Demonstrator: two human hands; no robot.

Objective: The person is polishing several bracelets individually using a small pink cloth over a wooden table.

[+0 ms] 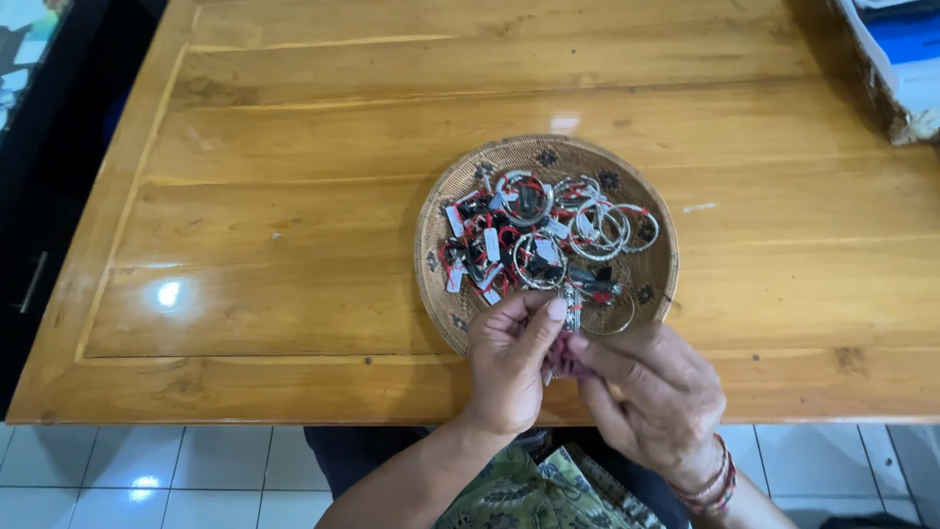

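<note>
A round woven basket tray (441, 211) sits on a wooden table (294, 196) and holds several silver bangles (599, 230) tied with red thread and small white tags. My left hand (507, 364) and my right hand (654, 392) meet at the tray's near rim. Between their fingertips they pinch one small silver piece with a dark red bit (568, 343). My right wrist wears red bead bracelets (710, 487).
A stack of boxes or papers (896, 59) stands at the table's far right corner. White floor tiles (147, 470) show below the table's near edge. A dark cabinet (39, 245) lies to the left.
</note>
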